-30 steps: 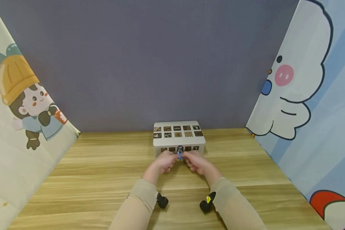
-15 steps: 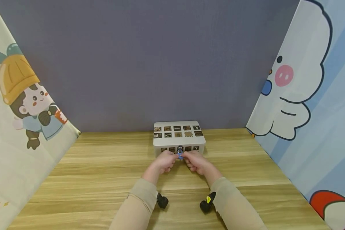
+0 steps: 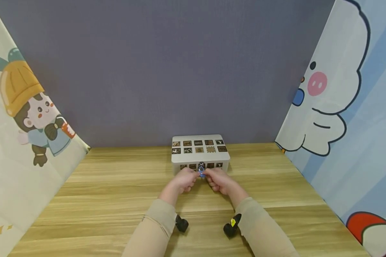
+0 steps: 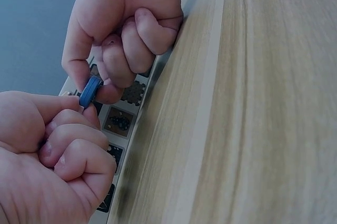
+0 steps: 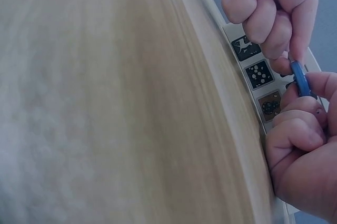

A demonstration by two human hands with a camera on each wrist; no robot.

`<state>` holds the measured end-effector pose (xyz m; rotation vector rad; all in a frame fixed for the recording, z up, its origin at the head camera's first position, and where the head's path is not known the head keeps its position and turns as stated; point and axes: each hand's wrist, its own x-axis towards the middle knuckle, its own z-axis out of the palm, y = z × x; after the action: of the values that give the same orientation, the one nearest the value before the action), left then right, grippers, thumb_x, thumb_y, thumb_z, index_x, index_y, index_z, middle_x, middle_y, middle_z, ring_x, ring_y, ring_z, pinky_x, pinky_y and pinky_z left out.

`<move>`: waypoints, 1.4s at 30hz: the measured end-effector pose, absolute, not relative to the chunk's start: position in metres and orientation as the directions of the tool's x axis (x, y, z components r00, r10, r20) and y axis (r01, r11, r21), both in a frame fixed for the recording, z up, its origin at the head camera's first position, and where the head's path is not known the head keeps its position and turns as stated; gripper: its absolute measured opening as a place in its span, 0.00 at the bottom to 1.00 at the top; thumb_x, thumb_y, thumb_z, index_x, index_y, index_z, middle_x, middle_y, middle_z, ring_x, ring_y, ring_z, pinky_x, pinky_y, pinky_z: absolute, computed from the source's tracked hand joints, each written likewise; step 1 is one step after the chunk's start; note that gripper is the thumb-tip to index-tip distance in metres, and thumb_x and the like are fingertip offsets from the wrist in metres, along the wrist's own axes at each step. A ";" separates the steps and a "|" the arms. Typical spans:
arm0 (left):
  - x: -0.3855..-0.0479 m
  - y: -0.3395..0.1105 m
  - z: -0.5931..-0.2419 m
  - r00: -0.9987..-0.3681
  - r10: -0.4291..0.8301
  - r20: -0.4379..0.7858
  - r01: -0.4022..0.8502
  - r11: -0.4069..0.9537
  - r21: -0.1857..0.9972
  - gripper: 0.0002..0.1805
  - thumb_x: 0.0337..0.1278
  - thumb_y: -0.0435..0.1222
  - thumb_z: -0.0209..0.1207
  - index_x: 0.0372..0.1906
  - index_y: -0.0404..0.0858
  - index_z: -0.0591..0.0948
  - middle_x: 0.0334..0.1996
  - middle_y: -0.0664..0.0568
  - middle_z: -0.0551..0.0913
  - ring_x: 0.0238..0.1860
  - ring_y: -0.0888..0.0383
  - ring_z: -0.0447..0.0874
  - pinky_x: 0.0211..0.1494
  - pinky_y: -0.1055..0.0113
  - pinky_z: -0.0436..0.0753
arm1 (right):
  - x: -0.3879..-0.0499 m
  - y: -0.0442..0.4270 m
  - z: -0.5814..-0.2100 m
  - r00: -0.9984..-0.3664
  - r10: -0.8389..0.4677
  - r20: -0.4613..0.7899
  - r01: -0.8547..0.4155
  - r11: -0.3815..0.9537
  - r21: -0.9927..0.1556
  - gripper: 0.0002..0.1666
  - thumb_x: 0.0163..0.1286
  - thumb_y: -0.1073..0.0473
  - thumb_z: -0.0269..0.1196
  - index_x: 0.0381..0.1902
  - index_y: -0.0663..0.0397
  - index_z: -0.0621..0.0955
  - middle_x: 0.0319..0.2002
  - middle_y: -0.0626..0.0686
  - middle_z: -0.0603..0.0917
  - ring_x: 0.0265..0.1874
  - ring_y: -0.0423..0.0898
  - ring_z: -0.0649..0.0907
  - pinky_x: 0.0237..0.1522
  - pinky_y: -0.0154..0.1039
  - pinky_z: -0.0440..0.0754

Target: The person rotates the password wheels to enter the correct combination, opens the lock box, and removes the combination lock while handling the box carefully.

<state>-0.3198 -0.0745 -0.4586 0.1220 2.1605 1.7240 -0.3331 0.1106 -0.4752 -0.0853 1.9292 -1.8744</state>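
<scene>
A white box (image 3: 199, 157) with small square pictures on its lid and front stands closed at the back of the wooden table. At the middle of its front, below a metal clasp, is a small blue padlock-like piece (image 3: 201, 172). The left hand (image 3: 184, 180) pinches its left side between thumb and forefinger; the right hand (image 3: 222, 181) pinches the right side the same way. Both wrist views show the blue piece (image 4: 90, 92) between the fingertips, the other fingers curled. The hands cover part of the box front.
The wooden table (image 3: 115, 200) runs up to a grey-purple panel (image 3: 180, 71) just behind the box. Printed cartoon sheets stand along the left and right sides. A black device (image 3: 181, 224) sits at the left cuff, another (image 3: 232, 226) at the right cuff.
</scene>
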 end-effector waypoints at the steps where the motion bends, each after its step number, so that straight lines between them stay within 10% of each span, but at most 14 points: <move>1: -0.319 -0.074 -0.458 -0.926 0.294 -0.234 -0.164 0.246 0.955 0.17 0.77 0.39 0.51 0.38 0.27 0.78 0.13 0.59 0.59 0.12 0.64 0.52 0.15 0.71 0.57 | -0.333 0.111 -0.474 -0.898 -0.348 -0.269 0.259 0.077 -0.963 0.23 0.70 0.54 0.59 0.16 0.49 0.67 0.13 0.43 0.60 0.11 0.37 0.55 0.12 0.30 0.53; 27: -0.319 -0.074 -0.456 -0.925 0.293 -0.243 -0.166 0.264 0.950 0.17 0.77 0.39 0.51 0.36 0.28 0.78 0.13 0.59 0.59 0.12 0.63 0.52 0.16 0.70 0.58 | -0.333 0.112 -0.473 -0.889 -0.355 -0.289 0.279 0.081 -0.957 0.23 0.70 0.52 0.60 0.17 0.49 0.67 0.13 0.43 0.60 0.11 0.37 0.55 0.11 0.30 0.53; 42: -0.319 -0.073 -0.454 -0.922 0.289 -0.258 -0.180 0.271 0.946 0.16 0.77 0.39 0.52 0.31 0.33 0.74 0.14 0.58 0.60 0.12 0.63 0.54 0.15 0.71 0.58 | -0.335 0.120 -0.468 -0.872 -0.366 -0.325 0.339 0.028 -0.940 0.24 0.75 0.38 0.57 0.36 0.55 0.77 0.15 0.41 0.59 0.11 0.35 0.55 0.11 0.29 0.52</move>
<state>-0.3194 -0.0728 -0.4538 0.0985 2.1669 1.6902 -0.3351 0.1205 -0.4681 -0.0275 1.8235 -1.8950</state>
